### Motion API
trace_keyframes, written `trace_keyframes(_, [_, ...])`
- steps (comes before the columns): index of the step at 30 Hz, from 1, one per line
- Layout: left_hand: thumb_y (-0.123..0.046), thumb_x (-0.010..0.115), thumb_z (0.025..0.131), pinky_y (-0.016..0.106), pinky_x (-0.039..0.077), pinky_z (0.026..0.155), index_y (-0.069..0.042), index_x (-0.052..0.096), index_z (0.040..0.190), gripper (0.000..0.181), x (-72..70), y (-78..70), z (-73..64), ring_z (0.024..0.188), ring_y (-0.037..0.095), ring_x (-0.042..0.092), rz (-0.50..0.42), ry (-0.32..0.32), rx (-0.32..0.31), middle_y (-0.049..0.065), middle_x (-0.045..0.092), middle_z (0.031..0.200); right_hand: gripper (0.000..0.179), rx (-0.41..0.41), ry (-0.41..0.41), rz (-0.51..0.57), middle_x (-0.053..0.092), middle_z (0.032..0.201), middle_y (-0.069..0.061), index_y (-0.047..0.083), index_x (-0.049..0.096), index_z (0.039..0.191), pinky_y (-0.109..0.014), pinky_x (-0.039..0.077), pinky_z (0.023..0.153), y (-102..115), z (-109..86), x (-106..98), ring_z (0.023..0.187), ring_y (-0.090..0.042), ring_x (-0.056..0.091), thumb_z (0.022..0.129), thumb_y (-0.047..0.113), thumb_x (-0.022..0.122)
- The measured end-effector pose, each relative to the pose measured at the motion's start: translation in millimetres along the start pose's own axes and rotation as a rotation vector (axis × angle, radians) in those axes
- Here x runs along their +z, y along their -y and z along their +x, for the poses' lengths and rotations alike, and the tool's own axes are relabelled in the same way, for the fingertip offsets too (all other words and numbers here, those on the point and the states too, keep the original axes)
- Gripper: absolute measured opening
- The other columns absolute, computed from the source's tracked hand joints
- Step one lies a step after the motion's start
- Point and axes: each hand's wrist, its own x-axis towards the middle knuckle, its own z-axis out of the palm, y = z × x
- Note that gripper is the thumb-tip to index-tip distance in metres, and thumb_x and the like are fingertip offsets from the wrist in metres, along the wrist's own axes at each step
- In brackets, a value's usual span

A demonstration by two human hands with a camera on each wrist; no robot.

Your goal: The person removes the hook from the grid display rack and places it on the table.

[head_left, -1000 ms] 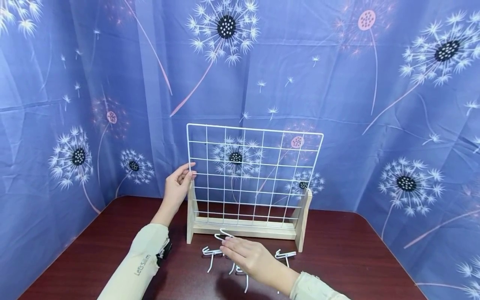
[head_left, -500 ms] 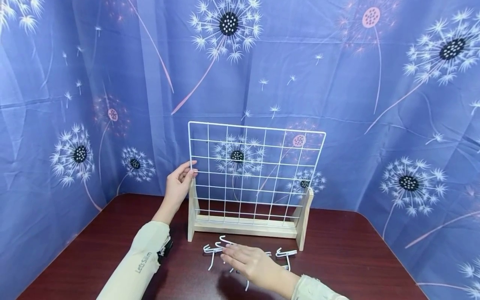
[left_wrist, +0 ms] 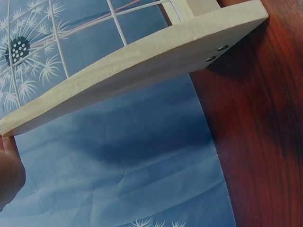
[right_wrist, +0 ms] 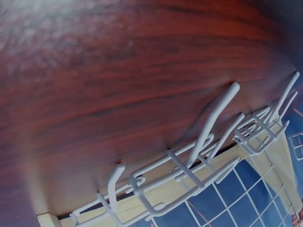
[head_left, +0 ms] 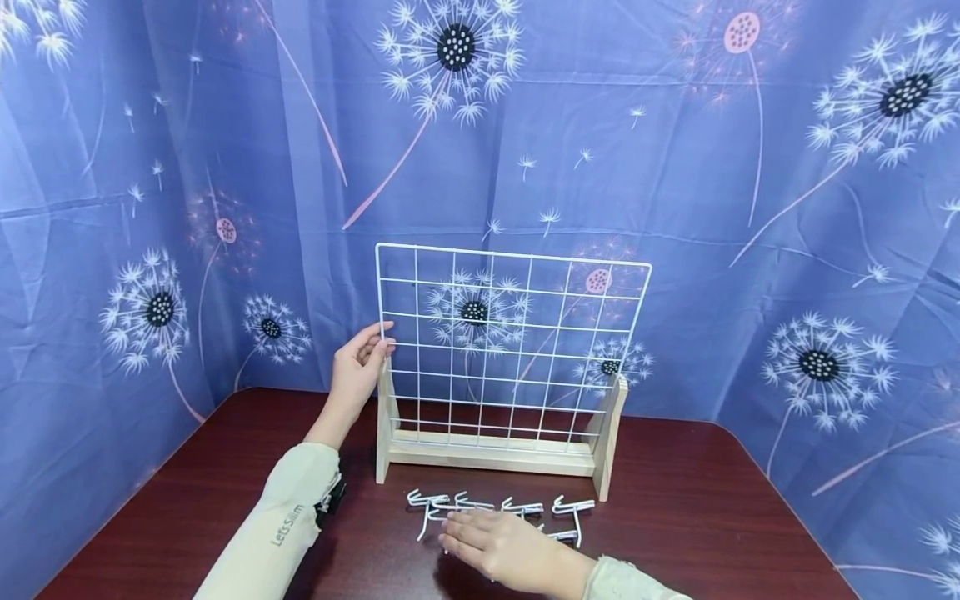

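A white wire grid panel (head_left: 513, 255) stands upright in a pale wooden stand (head_left: 487, 458). My left hand (head_left: 356, 362) grips the panel's left edge, thumb in front. In the left wrist view part of that hand (left_wrist: 9, 175) shows by the tip of the wooden side piece (left_wrist: 128, 68). My right hand (head_left: 506, 546), palm down, is low over several white wire hooks (head_left: 573, 507). It holds one hook (head_left: 457, 507) whose end shows past the fingertips; thumb and palm side are hidden. The right wrist view shows hook prongs (right_wrist: 215, 120) large, but not my fingers.
The dark red-brown tabletop (head_left: 697, 517) has a rounded far right corner. Blue fabric with dandelion prints (head_left: 675, 208) hangs behind and on both sides. A black device (head_left: 330, 500) is strapped at my left wrist.
My right hand has lowered toward me with the held hook, bringing it down among the others. More hooks show beyond the hand now. My left hand keeps its grip on the panel.
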Motion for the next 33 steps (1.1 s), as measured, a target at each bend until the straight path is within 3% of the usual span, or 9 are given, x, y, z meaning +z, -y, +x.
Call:
trace_keyframes(3, [0.01,0.051,0.094,0.02,0.056,0.081,0.016,0.057,0.121,0.029,-0.2,1.4,0.8,0.079,0.0,0.064,0.004,-0.004,-0.003,0.038,0.061,0.098,0.03,-0.036,0.066,-0.024,0.069,0.113,-0.002,0.01,0.069,0.112,-0.025,0.047,0.1,1.9,-0.3,-0.3,0.11,-0.014,0.063,0.091,0.014,0.048])
trace_keyframes(7, [0.007,0.052,0.094,0.018,0.056,0.08,0.013,0.058,0.122,0.029,-1.1,16.7,1.9,0.08,0.001,0.065,-0.002,-0.019,-0.006,0.031,0.064,0.096,0.032,-0.065,0.136,-0.039,0.067,0.116,-0.001,0.011,0.068,0.115,-0.024,0.046,0.102,5.3,-1.3,1.0,0.112,-0.014,0.061,0.092,0.016,0.046])
trace_keyframes(12, [0.003,0.055,0.095,0.017,0.055,0.079,0.007,0.061,0.122,0.029,-1.4,28.8,4.1,0.08,0.005,0.066,-0.001,-0.036,-0.005,0.026,0.066,0.095,0.032,-0.088,0.162,-0.059,0.066,0.117,-0.001,0.012,0.067,0.116,-0.024,0.046,0.102,7.3,-0.2,4.6,0.113,-0.014,0.06,0.092,0.017,0.046])
trace_keyframes(17, [0.007,0.054,0.094,0.02,0.056,0.081,0.01,0.06,0.122,0.029,-0.4,11.1,1.5,0.083,0.015,0.067,-0.002,-0.022,-0.015,0.034,0.063,0.098,0.032,-0.085,0.192,-0.074,0.067,0.115,0.001,0.014,0.068,0.115,-0.023,0.046,0.102,8.9,2.6,5.9,0.112,-0.012,0.06,0.092,0.019,0.047])
trace_keyframes(20, [0.009,0.052,0.094,0.021,0.056,0.082,0.013,0.058,0.122,0.029,0.5,-0.6,-0.3,0.082,0.008,0.065,0.01,-0.011,-0.021,0.036,0.062,0.099,0.031,-0.075,0.208,-0.08,0.068,0.114,0.002,0.015,0.069,0.114,-0.023,0.046,0.102,9.7,3.4,6.3,0.111,-0.012,0.061,0.09,0.021,0.05])
trace_keyframes(24, [0.01,0.052,0.093,0.021,0.056,0.081,0.014,0.058,0.122,0.029,0.6,-1.4,-0.6,0.079,-0.001,0.063,0.011,-0.011,-0.022,0.037,0.061,0.098,0.03,-0.083,0.229,-0.098,0.068,0.114,0.002,0.017,0.069,0.114,-0.022,0.046,0.101,10.5,2.2,9.7,0.111,-0.01,0.061,0.09,0.024,0.052])
trace_keyframes(33, [0.01,0.052,0.093,0.021,0.056,0.081,0.014,0.058,0.122,0.029,0.5,-0.7,-0.3,0.08,0.002,0.064,0.011,-0.009,-0.017,0.038,0.061,0.098,0.032,-0.097,0.298,-0.099,0.067,0.118,0.003,0.019,0.068,0.119,-0.021,0.045,0.102,13.4,1.3,14.8,0.113,-0.008,0.059,0.092,0.027,0.053])
